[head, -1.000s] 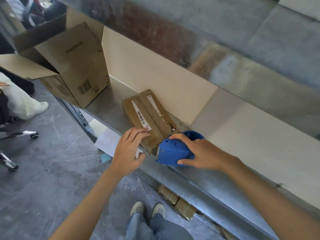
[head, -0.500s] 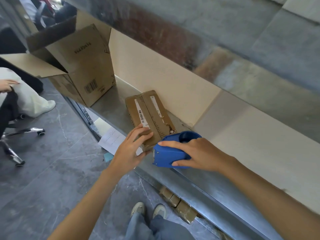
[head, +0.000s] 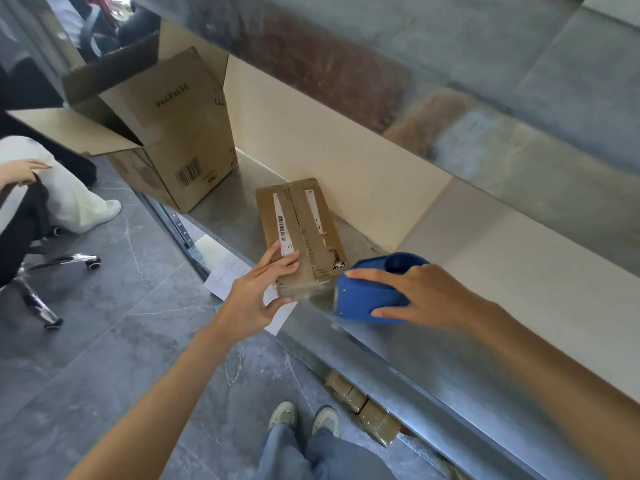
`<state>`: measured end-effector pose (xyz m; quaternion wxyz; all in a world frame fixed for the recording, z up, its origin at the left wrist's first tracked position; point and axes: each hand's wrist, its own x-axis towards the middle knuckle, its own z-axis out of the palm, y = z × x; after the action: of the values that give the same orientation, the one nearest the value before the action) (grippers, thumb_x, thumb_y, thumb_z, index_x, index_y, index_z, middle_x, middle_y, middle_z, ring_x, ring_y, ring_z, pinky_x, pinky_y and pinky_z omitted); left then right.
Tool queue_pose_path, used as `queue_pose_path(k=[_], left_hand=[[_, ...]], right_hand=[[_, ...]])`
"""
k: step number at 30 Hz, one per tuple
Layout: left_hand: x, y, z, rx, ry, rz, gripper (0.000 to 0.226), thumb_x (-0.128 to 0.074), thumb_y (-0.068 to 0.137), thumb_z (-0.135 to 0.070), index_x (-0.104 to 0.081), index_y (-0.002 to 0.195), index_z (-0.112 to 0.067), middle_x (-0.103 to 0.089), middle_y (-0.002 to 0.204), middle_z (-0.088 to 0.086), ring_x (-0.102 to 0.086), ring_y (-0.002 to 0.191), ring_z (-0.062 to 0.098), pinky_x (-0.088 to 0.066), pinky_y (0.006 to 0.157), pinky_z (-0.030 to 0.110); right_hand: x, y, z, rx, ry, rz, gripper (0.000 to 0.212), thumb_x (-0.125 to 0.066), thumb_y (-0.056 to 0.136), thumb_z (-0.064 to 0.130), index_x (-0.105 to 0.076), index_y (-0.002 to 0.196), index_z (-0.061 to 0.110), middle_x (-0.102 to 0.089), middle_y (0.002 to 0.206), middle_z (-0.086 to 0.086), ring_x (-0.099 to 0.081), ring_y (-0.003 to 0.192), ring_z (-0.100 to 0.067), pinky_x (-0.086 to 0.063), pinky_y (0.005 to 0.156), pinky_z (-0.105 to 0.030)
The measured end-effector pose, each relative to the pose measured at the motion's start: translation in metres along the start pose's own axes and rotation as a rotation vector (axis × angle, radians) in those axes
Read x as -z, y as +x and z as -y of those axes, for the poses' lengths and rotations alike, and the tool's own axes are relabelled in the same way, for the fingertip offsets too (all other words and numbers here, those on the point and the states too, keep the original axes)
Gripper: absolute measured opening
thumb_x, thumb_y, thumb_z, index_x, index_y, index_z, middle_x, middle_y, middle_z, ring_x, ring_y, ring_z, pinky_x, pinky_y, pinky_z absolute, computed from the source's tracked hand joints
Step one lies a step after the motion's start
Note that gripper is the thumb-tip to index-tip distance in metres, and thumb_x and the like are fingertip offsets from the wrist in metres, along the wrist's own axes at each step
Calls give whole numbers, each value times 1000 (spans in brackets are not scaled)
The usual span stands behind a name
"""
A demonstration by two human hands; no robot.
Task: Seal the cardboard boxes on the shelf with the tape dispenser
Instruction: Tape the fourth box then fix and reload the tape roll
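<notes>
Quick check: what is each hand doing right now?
Left hand: open, straight fingers pressing on the small cardboard box.
Right hand: closed round the blue tape dispenser.

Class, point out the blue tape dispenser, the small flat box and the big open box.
blue tape dispenser [head: 360,295]: head view, blue side face.
small flat box [head: 299,216]: head view, top, at the seam.
big open box [head: 180,133]: head view, printed side wall.

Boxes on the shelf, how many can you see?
2. A big open box stands at the left end of the shelf; a small flat box lies under the left hand. More may hide below.
</notes>
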<state>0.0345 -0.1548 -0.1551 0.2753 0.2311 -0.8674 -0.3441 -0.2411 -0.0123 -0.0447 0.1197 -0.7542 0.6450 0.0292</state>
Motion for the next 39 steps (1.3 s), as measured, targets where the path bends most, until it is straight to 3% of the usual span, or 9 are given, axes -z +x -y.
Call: queue_pose_path(k=[3,7,13,17,22,23,27,31,39], left_hand=[[0,2,2,-5,2,22,57,-79,80,-17,-59,132,-9,-51,148,-3,-26,150,21,-30,118,25],[1,1,3,3,-13,21,56,-77,80,-19,-59,132,-7,-51,148,-1,-26,150,21,-27,119,23],[11,3,1,-5,-6,83,56,-75,81,-19,-58,132,-6,-51,147,-2,-29,149,13,-28,119,25],[28,-1,14,-11,72,158,68,-79,79,0,-50,138,-18,-41,152,-16,-21,151,8,-26,119,24],[33,-4,13,3,300,154,88,-79,73,3,-42,147,-26,-34,155,-12,-1,154,15,-9,119,60],[27,-4,7,24,258,126,83,-80,74,-3,-43,146,-24,-33,155,-11,-1,154,16,-11,120,57],[4,-4,-8,103,103,-47,63,-81,80,-29,-52,135,-18,-37,153,-13,-8,154,14,-22,112,19],[-3,-5,-1,83,108,-84,55,-80,82,-15,-55,131,-14,-41,150,-9,-13,153,17,-23,118,23],[-3,-4,-2,66,71,-117,51,-81,80,-15,-58,126,-11,-45,148,-6,-17,153,20,-24,121,29]], right_hand=[[1,-13,-16,-31,6,-4,72,-43,93,66,12,139,70,-52,58,3,-42,47,-9,-45,60,-25],[1,-22,-22,-71,17,-23,75,-52,90,64,9,132,76,-37,50,10,-36,43,-6,-30,54,-20],[0,-28,-14,-86,55,-12,74,-51,92,61,12,128,77,-37,55,14,-39,48,-5,-32,60,-21],[1,-24,6,-56,127,6,71,-50,94,60,8,132,75,-40,57,11,-40,51,-4,-42,66,-24],[-6,-3,24,-35,243,58,70,-54,96,50,-4,144,64,-42,57,5,-43,52,-11,-44,67,-30],[-7,-1,24,-37,258,74,71,-55,96,49,-5,144,63,-43,58,5,-43,53,-10,-44,68,-30],[-18,4,21,-72,362,201,78,-59,95,40,-2,142,66,-58,78,-1,-53,65,-10,-46,70,-28],[-18,11,19,-91,457,344,89,-60,96,27,4,138,72,-58,101,-8,-58,83,-23,-52,81,-40],[-35,14,21,-97,459,333,91,-61,95,37,10,136,74,-58,90,-9,-57,78,-23,-52,77,-41]])
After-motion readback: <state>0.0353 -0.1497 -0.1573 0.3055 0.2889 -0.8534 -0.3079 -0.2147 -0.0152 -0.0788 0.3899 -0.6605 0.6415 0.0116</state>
